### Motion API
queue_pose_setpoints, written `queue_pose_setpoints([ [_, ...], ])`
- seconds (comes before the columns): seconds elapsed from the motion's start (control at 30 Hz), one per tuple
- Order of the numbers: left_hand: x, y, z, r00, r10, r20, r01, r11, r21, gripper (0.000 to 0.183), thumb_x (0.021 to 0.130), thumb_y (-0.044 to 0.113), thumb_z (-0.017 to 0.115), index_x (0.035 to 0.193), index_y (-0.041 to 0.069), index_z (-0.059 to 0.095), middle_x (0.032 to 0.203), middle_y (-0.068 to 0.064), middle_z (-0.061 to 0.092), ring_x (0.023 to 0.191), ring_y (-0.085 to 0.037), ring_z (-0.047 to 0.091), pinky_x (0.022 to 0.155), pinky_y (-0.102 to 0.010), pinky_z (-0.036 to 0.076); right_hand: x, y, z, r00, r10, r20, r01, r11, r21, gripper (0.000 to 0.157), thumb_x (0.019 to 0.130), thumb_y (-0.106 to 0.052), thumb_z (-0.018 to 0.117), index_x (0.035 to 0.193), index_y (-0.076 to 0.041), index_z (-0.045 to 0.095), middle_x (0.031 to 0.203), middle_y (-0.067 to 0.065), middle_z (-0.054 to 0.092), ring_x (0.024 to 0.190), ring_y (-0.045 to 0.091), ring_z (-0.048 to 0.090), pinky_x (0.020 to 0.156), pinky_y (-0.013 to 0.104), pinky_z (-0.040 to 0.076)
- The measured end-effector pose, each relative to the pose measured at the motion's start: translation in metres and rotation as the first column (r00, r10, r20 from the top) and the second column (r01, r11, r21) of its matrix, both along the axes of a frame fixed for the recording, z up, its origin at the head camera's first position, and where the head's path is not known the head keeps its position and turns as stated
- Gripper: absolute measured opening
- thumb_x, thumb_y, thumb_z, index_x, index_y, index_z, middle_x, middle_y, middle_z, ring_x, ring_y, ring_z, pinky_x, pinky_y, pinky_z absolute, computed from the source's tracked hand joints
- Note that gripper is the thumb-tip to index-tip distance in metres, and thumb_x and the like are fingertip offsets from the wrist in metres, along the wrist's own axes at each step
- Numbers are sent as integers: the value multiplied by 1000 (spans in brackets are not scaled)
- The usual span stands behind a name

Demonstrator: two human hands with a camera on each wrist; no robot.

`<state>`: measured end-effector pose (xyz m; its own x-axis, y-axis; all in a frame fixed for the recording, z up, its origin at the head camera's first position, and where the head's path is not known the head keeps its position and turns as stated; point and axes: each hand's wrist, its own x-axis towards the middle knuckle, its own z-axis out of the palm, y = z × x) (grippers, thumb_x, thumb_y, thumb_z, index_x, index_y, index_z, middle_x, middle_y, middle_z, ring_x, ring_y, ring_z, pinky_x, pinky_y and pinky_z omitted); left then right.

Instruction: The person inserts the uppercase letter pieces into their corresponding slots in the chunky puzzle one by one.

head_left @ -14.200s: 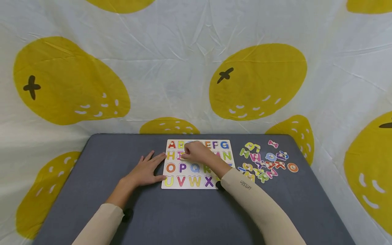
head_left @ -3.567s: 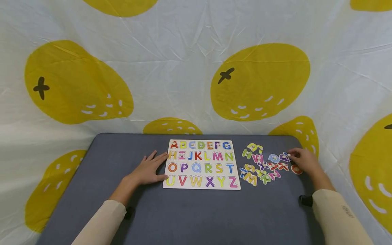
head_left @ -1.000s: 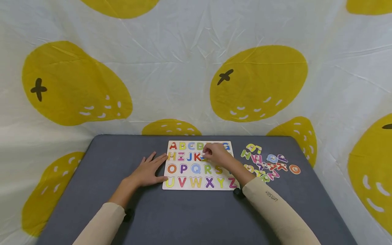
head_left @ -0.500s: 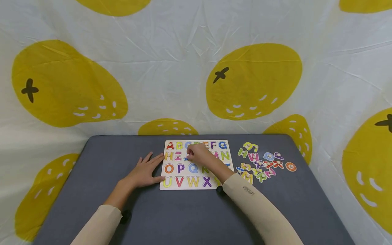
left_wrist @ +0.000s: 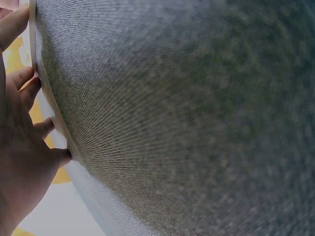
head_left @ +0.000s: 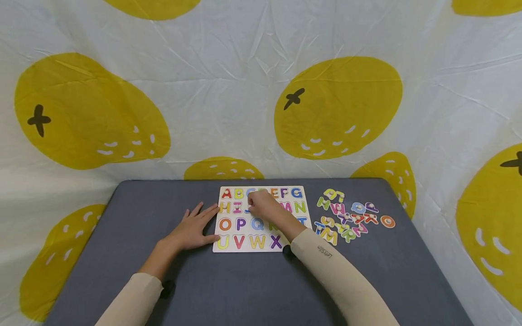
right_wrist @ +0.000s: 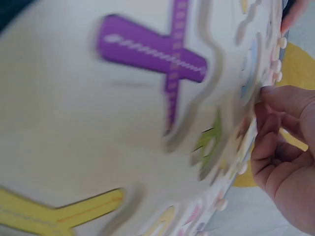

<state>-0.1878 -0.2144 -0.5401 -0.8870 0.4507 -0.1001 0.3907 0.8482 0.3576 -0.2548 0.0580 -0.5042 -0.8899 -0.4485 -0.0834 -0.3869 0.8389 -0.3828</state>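
A white alphabet puzzle board [head_left: 248, 224] lies on the grey table, with knobbed letter pieces seated along its top row and at H and I. My right hand [head_left: 265, 206] bends over the second row at the J place, its thumb and fingers pinched together on a blue letter J piece [head_left: 247, 210], mostly hidden beneath them. In the right wrist view the fingertips [right_wrist: 268, 91] meet low against the board, and the piece itself cannot be made out. My left hand [head_left: 191, 231] rests with spread fingers against the board's left edge.
Right of the board lies a loose cluster of knobbed letter pieces, among them an orange O [head_left: 387, 221], a purple P [head_left: 371, 207] and a yellow-orange W [head_left: 329, 235]. Behind the table [head_left: 228, 290] hangs a white cloth [head_left: 228, 113] with yellow fruit prints.
The right hand picked a small piece from the pile's right side, carried it left across the board, and now stays at the J place. The left hand keeps its place.
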Motion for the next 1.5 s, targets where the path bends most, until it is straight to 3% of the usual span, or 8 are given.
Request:
queue_pose_setpoints([
  [0.27,0,0,1,1000,2,4,-2,1000,2,95,88,68,67,164,23,32,170,-1,32,158,-46,15,118,-78,12,0,-5,5,998,34,-45,-33,999,30,21,92,-5,69,74,-11,60,69,-1,56,66,13,48,61,24,40],
  [0.6,1,1,2,1000,4,8,-4,1000,3,94,89,66,68,164,22,32,170,-1,32,158,-46,15,118,-78,12,-2,-1,-2,999,3,34,-2,1000,-6,10,94,-15,75,91,-8,68,77,0,59,75,16,50,67,26,42],
  [0.8,1,2,2,1000,3,1,-3,1000,1,95,89,66,68,164,21,32,170,-2,32,157,-47,17,117,-78,13,5,15,4,999,4,33,-1,996,-92,11,94,-15,75,101,-7,71,81,0,62,73,14,54,67,27,46],
  [1.07,1,2,4,1000,-3,-11,3,1000,9,94,89,64,69,163,19,33,169,-5,33,156,-49,18,116,-80,13,7,63,21,999,47,17,-42,973,-228,20,95,-12,72,113,-3,74,87,1,68,72,15,61,69,27,51],
  [1.2,1,2,5,1000,1,-2,-1,1000,-1,95,88,66,68,164,20,33,169,-4,33,157,-48,17,116,-79,13,10,96,24,999,0,37,10,957,-289,21,97,-14,73,115,-4,73,91,1,68,74,16,63,68,29,53],
  [1.37,1,1,5,1000,1,1,-1,1000,-9,95,88,68,67,164,20,32,170,-3,32,157,-47,16,117,-79,13,16,137,25,998,-60,8,59,946,-318,21,97,-16,72,115,-5,74,95,0,70,85,16,61,78,35,53],
  [1.5,2,3,6,1000,-6,-1,6,1000,-2,95,89,66,67,164,19,33,169,-5,33,157,-49,17,116,-79,14,26,171,24,994,-105,-15,95,941,-325,21,98,-16,73,115,-5,74,96,1,71,86,15,63,78,35,55],
])
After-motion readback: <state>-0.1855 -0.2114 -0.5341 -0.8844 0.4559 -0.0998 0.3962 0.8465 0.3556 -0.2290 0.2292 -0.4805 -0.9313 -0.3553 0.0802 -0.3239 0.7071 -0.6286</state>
